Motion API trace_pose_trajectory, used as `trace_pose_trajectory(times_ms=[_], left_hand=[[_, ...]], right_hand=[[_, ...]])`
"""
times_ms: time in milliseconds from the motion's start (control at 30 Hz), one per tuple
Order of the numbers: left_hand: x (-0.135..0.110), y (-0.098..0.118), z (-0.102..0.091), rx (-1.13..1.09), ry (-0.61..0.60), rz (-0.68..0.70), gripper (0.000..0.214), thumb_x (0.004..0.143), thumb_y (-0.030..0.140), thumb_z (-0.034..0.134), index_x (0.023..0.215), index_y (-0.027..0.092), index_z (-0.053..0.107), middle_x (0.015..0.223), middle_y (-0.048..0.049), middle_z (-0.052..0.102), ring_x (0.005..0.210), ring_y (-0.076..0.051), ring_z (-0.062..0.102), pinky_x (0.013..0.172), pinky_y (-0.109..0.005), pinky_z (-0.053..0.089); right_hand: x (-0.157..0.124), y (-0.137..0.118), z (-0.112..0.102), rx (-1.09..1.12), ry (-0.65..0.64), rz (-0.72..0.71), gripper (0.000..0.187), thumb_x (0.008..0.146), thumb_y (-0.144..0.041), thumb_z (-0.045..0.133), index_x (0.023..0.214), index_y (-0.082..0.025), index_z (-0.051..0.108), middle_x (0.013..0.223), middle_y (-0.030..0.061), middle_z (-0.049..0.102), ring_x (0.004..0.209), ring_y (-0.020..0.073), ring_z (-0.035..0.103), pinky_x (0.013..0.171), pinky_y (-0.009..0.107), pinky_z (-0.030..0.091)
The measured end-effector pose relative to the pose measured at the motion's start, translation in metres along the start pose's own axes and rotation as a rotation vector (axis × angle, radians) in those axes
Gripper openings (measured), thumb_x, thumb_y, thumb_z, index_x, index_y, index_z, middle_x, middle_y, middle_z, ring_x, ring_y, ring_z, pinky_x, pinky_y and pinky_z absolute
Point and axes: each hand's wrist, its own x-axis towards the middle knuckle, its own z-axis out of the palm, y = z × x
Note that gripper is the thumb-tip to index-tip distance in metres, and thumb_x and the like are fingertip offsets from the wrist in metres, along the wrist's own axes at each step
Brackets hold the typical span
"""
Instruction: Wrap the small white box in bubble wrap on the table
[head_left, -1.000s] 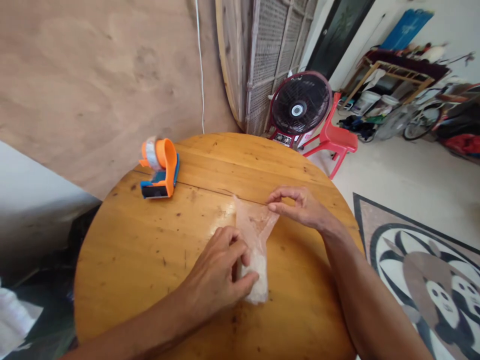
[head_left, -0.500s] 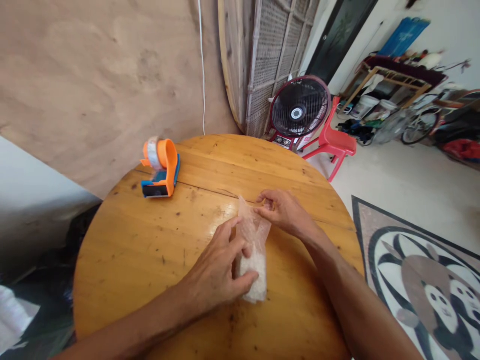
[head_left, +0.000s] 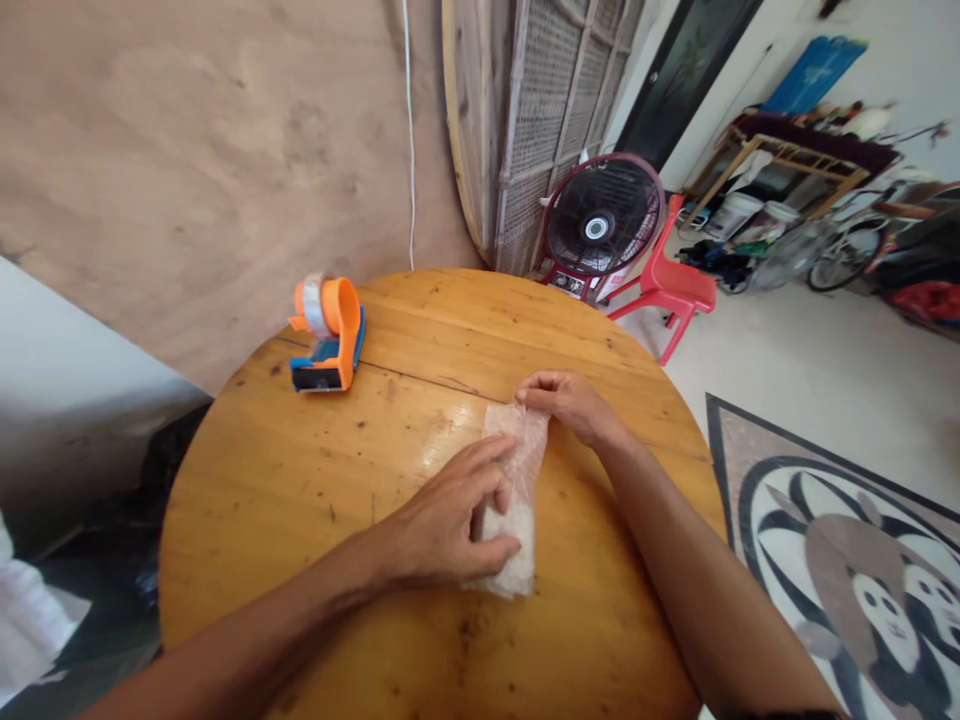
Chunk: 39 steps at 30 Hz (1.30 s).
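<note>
A small package in clear bubble wrap [head_left: 523, 465] lies lengthwise on the round wooden table [head_left: 270, 480]. Its near part looks thick and whitish; what is inside cannot be made out. The far end of the wrap is flat and thinner. Across the package's left side rests my left hand [head_left: 457, 515], thumb and fingers apart, fingertips on the wrap. My right hand [head_left: 566, 400] pinches the wrap's far right corner between thumb and fingers. Farther off to the left stands an orange and blue tape dispenser [head_left: 330, 335] with a roll of clear tape, touched by neither hand.
Plywood [head_left: 210, 130] rises behind the table's far left edge. Past the far right edge stand a dark red fan [head_left: 600, 220] and a red plastic chair [head_left: 671, 285]. A panda-patterned floor design [head_left: 847, 560] lies to the right.
The far end of the wrap, raised and creased before, now lies flatter and squarer. My right hand has moved slightly away to its far corner, and my left hand's fingers have slid farther over it.
</note>
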Motion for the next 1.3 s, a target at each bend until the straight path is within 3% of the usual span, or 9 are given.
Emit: trace_pose_trajectory(times_ms=[300,533,667,800,1033,1200,1300], left_hand=[[0.009,0.0,-0.003,0.02,-0.036,0.049,0.022,0.067,0.023,0.066,0.079,0.021,0.047,0.148,-0.0153,0.039,0.141,-0.027,0.028,0.112,-0.045,0.027],[0.012,0.0,-0.004,0.056,-0.043,0.076,0.023,0.065,0.021,0.065,0.076,0.021,0.045,0.139,-0.013,0.049,0.139,-0.029,0.031,0.11,-0.047,0.028],[0.014,0.0,-0.004,0.058,-0.058,0.086,0.022,0.065,0.022,0.064,0.075,0.021,0.044,0.125,-0.0109,0.058,0.137,-0.03,0.033,0.11,-0.045,0.027],[0.015,-0.001,-0.004,0.052,-0.07,0.071,0.023,0.065,0.023,0.064,0.074,0.021,0.043,0.125,-0.0113,0.057,0.138,-0.031,0.031,0.11,-0.045,0.027],[0.016,0.001,-0.005,0.039,-0.079,0.047,0.024,0.064,0.022,0.064,0.074,0.021,0.042,0.112,-0.0085,0.061,0.136,-0.031,0.034,0.108,-0.046,0.03],[0.015,0.001,-0.006,0.031,-0.087,0.025,0.023,0.064,0.023,0.065,0.074,0.021,0.044,0.121,-0.0103,0.058,0.138,-0.032,0.031,0.108,-0.047,0.03],[0.015,0.001,-0.006,0.028,-0.079,0.036,0.023,0.064,0.022,0.065,0.074,0.021,0.044,0.115,-0.0093,0.06,0.136,-0.031,0.034,0.108,-0.046,0.03]], right_hand=[[0.0,-0.003,-0.006,0.056,-0.066,0.03,0.022,0.066,-0.037,0.068,0.072,-0.017,0.064,0.066,-0.0007,0.064,0.058,0.0113,0.052,0.057,0.024,0.039],[0.005,0.002,-0.003,-0.124,0.016,-0.016,0.017,0.067,-0.033,0.065,0.066,-0.016,0.064,0.06,-0.0016,0.061,0.054,0.0101,0.047,0.052,0.023,0.036],[0.003,-0.003,-0.007,0.014,-0.079,0.0,0.017,0.067,-0.032,0.066,0.072,-0.016,0.064,0.067,-0.0009,0.063,0.058,0.0103,0.051,0.057,0.023,0.039],[-0.001,-0.011,-0.008,0.095,-0.139,0.038,0.019,0.065,-0.032,0.068,0.074,-0.016,0.064,0.069,-0.0005,0.064,0.06,0.0103,0.052,0.059,0.023,0.038],[0.001,-0.009,-0.004,0.058,-0.01,0.071,0.025,0.067,-0.041,0.065,0.066,-0.017,0.058,0.061,-0.0012,0.058,0.052,0.0098,0.045,0.051,0.024,0.031],[-0.012,-0.022,-0.02,-0.025,0.143,-0.1,0.025,0.07,-0.04,0.066,0.079,-0.017,0.064,0.076,0.001,0.064,0.068,0.0126,0.053,0.061,0.025,0.038],[-0.026,-0.034,-0.033,-0.094,0.13,-0.17,0.024,0.074,-0.04,0.065,0.083,-0.018,0.066,0.079,0.0021,0.066,0.073,0.0142,0.056,0.065,0.026,0.039]])
